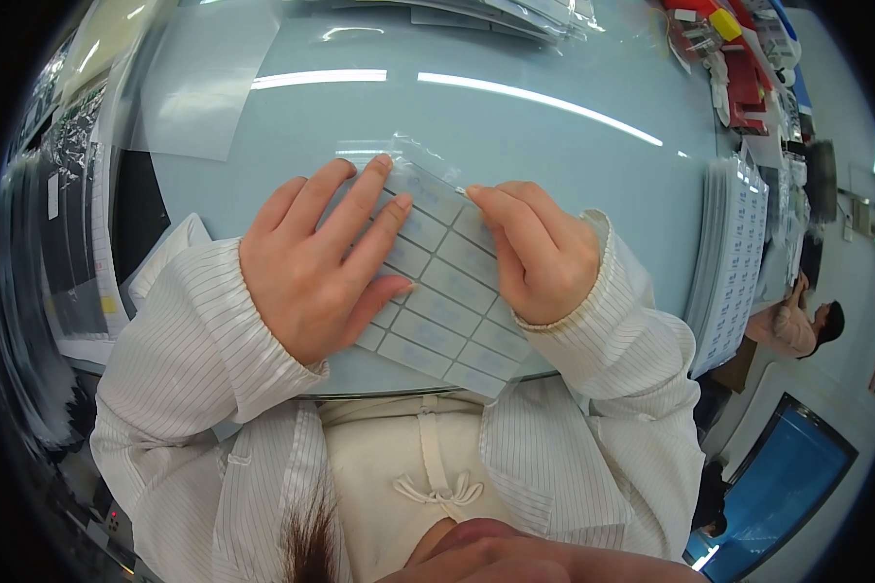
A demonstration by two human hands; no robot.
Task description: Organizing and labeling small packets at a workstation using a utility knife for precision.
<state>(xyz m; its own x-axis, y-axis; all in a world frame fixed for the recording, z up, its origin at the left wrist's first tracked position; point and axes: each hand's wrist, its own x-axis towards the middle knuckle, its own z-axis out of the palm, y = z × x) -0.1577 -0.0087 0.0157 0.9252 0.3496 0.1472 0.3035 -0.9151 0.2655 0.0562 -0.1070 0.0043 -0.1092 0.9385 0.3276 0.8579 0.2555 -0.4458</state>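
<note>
A sheet of pale rectangular labels (pixel 442 309) lies at a slant on the glossy table (pixel 574 126), near its front edge. Clear film (pixel 413 160) shows at the sheet's far end. My left hand (pixel 306 255) rests on the left part of the sheet, fingers stretched out and apart. At the sheet's upper right edge, my right hand (pixel 546 255) is closed in a pinch. Its other fingers curl under, and the exact grip on the edge is partly hidden.
Clear plastic sheets (pixel 199 87) lie at the far left, above filled plastic sleeves (pixel 73 233). More bagged sheets (pixel 515 15) sit at the back. A printed stack (pixel 729 262) stands at the right, near a red holder (pixel 744 83). Another person (pixel 792 323) is farther right.
</note>
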